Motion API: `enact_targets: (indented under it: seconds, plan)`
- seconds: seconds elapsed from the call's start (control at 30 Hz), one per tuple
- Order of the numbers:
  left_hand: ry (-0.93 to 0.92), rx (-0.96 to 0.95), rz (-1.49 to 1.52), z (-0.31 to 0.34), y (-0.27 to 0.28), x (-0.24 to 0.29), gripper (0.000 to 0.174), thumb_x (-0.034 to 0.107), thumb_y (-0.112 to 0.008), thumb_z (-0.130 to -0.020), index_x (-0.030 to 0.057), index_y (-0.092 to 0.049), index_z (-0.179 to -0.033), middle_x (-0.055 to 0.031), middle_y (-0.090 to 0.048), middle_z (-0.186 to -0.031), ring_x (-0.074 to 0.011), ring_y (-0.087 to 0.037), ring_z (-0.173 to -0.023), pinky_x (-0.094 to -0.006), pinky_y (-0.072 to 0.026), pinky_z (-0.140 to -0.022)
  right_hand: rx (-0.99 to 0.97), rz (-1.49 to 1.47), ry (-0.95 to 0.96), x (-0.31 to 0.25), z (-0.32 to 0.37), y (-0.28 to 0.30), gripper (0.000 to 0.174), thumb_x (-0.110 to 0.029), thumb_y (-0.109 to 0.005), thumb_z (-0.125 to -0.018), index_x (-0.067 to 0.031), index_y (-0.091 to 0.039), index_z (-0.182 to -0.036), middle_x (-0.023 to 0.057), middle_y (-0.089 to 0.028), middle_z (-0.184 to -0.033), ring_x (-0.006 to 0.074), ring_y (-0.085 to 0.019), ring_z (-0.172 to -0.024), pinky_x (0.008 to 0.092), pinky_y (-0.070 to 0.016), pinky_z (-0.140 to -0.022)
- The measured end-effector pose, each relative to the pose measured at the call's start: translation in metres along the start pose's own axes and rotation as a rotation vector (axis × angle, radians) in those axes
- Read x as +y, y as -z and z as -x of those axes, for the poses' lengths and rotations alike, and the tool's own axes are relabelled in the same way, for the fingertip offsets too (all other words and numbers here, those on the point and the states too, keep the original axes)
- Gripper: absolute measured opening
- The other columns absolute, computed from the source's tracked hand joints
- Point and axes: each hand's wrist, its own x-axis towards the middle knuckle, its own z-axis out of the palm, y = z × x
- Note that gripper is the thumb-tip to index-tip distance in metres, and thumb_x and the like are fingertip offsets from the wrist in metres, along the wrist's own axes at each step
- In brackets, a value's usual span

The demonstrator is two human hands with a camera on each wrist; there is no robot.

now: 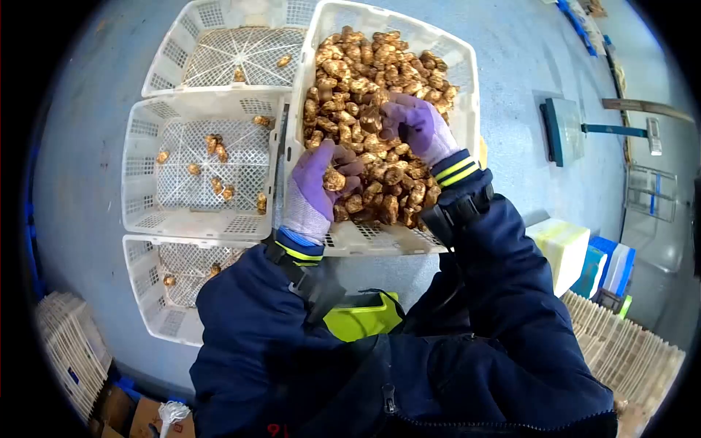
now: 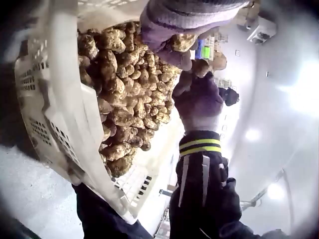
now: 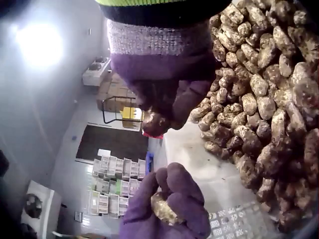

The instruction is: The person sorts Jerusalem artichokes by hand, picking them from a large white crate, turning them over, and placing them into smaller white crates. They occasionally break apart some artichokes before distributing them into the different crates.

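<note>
My left hand (image 1: 315,186), in a purple-coated glove, holds a brown, knobbly mushroom- or tuber-like piece (image 1: 334,179) between thumb and fingers. It hovers over the near left side of a white crate (image 1: 467,66) heaped with similar pieces. To its right, over the heap, my right hand (image 1: 420,125) wears a matching glove and pinches another such piece (image 3: 154,122), darker and rounded at its end. In the right wrist view the left hand's piece (image 3: 166,209) shows between its curled fingers. The left wrist view shows both hands above the heap (image 2: 124,84).
Three white crates stand in a column on the left: a far one (image 1: 164,69), a middle one (image 1: 131,168) and a near one (image 1: 146,314), each with a few pieces inside. A bench scale (image 1: 566,131) is at the right. A yellow-green container (image 1: 358,321) sits below the full crate.
</note>
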Motion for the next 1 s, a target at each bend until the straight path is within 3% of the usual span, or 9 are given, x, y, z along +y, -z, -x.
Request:
enact_targets:
  seconds: [0.1,0.23,0.4,0.5,0.6,0.63,0.77,0.9,1.0]
  plan:
    - [-0.014,-0.072,-0.123,0.0,-0.006,-0.004,0.042,0.036,-0.049,-0.099,0.0036,-0.054,-0.125,-0.0083,-0.064,-0.107,-0.0176,-0.067,-0.09,-0.0267,-0.0552,-0.07,-0.018,-0.138,0.037,-0.008,0.027,-0.003,0.038,-0.02,-0.062,-0.09,0.0057,-0.057,-0.118,0.0058,-0.062,-0.091,0.0148,-0.062,-0.083,0.0312,-0.0552,-0.075]
    - [0.011,-0.207,-0.134,0.015,-0.028,0.002,0.045,0.035,-0.052,-0.098,0.006,-0.051,-0.132,-0.0073,-0.063,-0.111,-0.0182,-0.067,-0.088,-0.0269,-0.056,-0.067,0.031,0.097,0.146,-0.019,0.059,-0.01,0.037,-0.025,-0.057,-0.093,0.0046,-0.061,-0.115,0.0071,-0.065,-0.093,0.0131,-0.063,-0.081,0.0263,-0.0537,-0.074]
    - [-0.001,-0.223,-0.181,0.023,-0.042,0.0,0.038,0.027,-0.058,-0.094,0.0084,-0.055,-0.127,-0.0038,-0.062,-0.111,-0.0183,-0.067,-0.088,-0.0286,-0.0573,-0.068,-0.048,0.211,0.284,-0.022,0.08,-0.021,0.041,-0.021,-0.059,-0.092,0.0023,-0.057,-0.126,0.0098,-0.065,-0.114,0.0169,-0.061,-0.104,0.0283,-0.0484,-0.091]
    - [0.03,-0.206,-0.178,0.022,-0.042,0.001,0.038,0.02,-0.063,-0.09,0.0042,-0.056,-0.124,-0.0045,-0.063,-0.107,-0.0165,-0.067,-0.086,-0.0262,-0.0556,-0.066,-0.086,0.002,0.226,-0.018,0.083,-0.022,0.044,-0.017,-0.059,-0.09,0.0003,-0.055,-0.13,0.009,-0.063,-0.121,0.0173,-0.058,-0.11,0.0295,-0.0458,-0.096]
    - [-0.072,-0.11,-0.332,0.019,-0.047,-0.001,0.038,0.012,-0.068,-0.086,0.0026,-0.058,-0.121,-0.0049,-0.064,-0.105,-0.0146,-0.066,-0.083,-0.0263,-0.0542,-0.064,-0.056,0.162,0.258,-0.028,0.095,-0.022,0.045,-0.013,-0.059,-0.089,-0.0022,-0.053,-0.132,0.0082,-0.061,-0.124,0.0178,-0.057,-0.112,0.0298,-0.0451,-0.097]
    - [-0.097,-0.042,-0.436,0.02,-0.051,0.001,0.039,0.006,-0.069,-0.083,0.0017,-0.059,-0.12,-0.0063,-0.065,-0.106,-0.0154,-0.065,-0.086,-0.0279,-0.0536,-0.071,-0.021,0.331,0.296,-0.037,0.101,-0.023,0.047,-0.012,-0.059,-0.088,-0.0032,-0.052,-0.134,0.0093,-0.06,-0.124,0.0171,-0.056,-0.113,0.0295,-0.0458,-0.095]
    - [-0.7,0.046,-0.945,0.029,-0.058,0.0,0.036,0.004,-0.067,-0.082,0.0012,-0.06,-0.117,-0.0098,-0.063,-0.112,-0.0203,-0.059,-0.103,-0.0314,-0.0462,-0.093,0.004,0.487,0.095,-0.062,0.123,-0.027,0.049,-0.013,-0.06,-0.089,-0.0042,-0.048,-0.136,0.0091,-0.063,-0.109,0.0124,-0.058,-0.093,0.0275,-0.0496,-0.078]
    - [-0.899,-0.079,-1.047,0.039,-0.067,0.006,0.043,0.001,-0.068,-0.076,0.0039,-0.059,-0.118,-0.0124,-0.06,-0.113,-0.026,-0.057,-0.107,-0.0352,-0.0442,-0.096,0.153,0.698,0.197,-0.057,0.134,-0.037,0.036,-0.016,-0.063,-0.088,0.0002,-0.057,-0.12,0.0119,-0.066,-0.09,0.0137,-0.06,-0.078,0.0292,-0.0491,-0.069]
    - [-0.74,-0.185,-0.873,0.041,-0.069,0.009,0.048,-0.001,-0.066,-0.075,0.0034,-0.056,-0.122,-0.013,-0.059,-0.115,-0.0254,-0.056,-0.111,-0.0348,-0.0426,-0.099,0.16,0.72,0.207,-0.057,0.142,-0.035,0.035,-0.016,-0.062,-0.089,0.0003,-0.057,-0.119,0.0132,-0.065,-0.089,0.0153,-0.061,-0.079,0.0309,-0.0494,-0.07]
